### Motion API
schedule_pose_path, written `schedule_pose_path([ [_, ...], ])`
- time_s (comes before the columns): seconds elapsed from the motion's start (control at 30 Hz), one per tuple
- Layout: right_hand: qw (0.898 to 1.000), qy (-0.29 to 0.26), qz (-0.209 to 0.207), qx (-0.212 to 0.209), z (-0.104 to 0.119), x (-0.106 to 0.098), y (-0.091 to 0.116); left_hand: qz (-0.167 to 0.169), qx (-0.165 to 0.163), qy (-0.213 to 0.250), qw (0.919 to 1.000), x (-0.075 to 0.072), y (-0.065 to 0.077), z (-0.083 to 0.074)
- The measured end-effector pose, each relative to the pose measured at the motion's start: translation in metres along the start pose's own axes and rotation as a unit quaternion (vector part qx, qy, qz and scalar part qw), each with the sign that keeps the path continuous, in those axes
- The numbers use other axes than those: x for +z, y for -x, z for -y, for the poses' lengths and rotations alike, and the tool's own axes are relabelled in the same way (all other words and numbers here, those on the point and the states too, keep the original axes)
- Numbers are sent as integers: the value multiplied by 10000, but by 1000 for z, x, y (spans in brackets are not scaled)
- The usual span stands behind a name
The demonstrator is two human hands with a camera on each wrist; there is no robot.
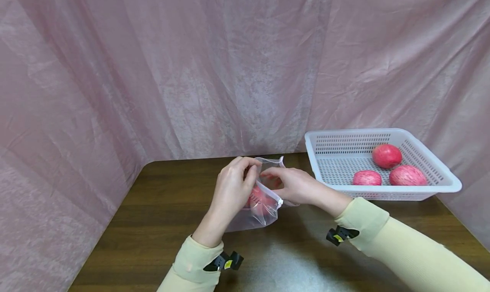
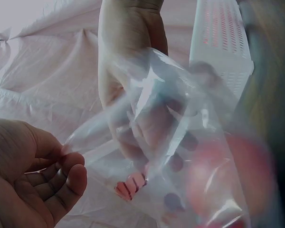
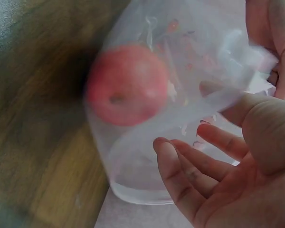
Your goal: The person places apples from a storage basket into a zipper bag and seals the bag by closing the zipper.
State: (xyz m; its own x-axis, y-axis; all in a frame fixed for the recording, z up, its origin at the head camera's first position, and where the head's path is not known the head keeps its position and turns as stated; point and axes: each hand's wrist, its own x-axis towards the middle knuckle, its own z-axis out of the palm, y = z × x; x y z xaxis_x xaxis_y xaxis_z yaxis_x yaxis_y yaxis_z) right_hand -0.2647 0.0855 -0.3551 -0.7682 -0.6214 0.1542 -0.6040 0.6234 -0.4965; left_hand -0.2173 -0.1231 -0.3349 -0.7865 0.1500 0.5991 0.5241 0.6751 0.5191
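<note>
A clear plastic zip bag (image 1: 249, 220) with a white slider and red print stands on the table between the hands. Inside it, a red apple (image 3: 128, 88) shows through the plastic near the bottom. My left hand (image 1: 234, 183) pinches the bag's edge between thumb and forefinger, its other fingers curled loosely. At the bag's mouth, my right hand (image 1: 296, 185) has its fingers spread apart and extended. Its thumb (image 3: 228, 104) shows partly through the plastic in the right wrist view, with the other fingers apart from it.
A white perforated basket (image 1: 383, 189) stands at the back right of the brown wooden table (image 1: 164, 232). It holds a red apple (image 1: 386, 156) and two streaked pink ones, including a larger apple (image 1: 407, 175). Pink curtains (image 1: 229, 71) hang behind the table.
</note>
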Motion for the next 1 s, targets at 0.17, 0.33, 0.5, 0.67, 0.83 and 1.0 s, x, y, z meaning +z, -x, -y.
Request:
schedule_pose_path([
  [0.17,9999,-51,28,87,1,-3,2,7,-10,-60,10000,1,0,1],
  [0.33,9997,106,-113,165,1,-6,5,-79,-59,-82,9999,1,0,1],
  [0.5,9990,214,-370,121,-1,-8,12,-144,-123,-59,9998,1,-1,2],
  [0.67,9974,259,-668,73,-5,-9,19,-170,-141,-61,9997,2,-1,3],
  [0.83,9958,336,-844,-116,-11,-9,25,-166,-138,-82,9997,3,-1,4],
  [1.0,9950,412,-891,-187,-15,-13,33,-170,-131,-116,9997,3,-1,3],
])
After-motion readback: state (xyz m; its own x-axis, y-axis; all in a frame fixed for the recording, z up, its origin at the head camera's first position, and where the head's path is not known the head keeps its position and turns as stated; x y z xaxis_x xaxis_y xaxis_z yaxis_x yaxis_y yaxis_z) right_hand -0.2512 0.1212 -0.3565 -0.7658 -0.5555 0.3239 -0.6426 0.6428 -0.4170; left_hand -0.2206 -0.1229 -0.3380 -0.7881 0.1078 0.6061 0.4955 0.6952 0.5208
